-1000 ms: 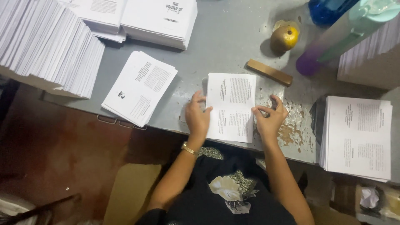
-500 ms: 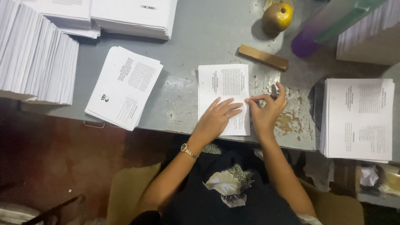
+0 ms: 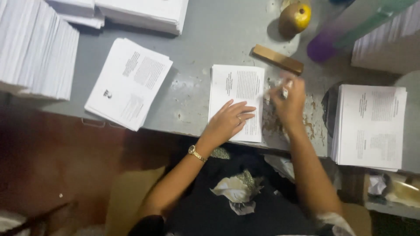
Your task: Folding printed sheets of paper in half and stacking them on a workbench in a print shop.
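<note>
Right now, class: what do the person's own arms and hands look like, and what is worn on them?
Both forearms are bare, no sleeves showing. The left hand has a gold-coloured watch at the wrist and a ring on one of its fingers. The right hand is blurred; nothing worn can be made out.

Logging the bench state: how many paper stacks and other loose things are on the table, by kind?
Paper stacks: 7, including the printed sheets under the left hand
Wooden block: 1
Yellow round object: 1
Purple bottle: 1
Total: 10
</note>
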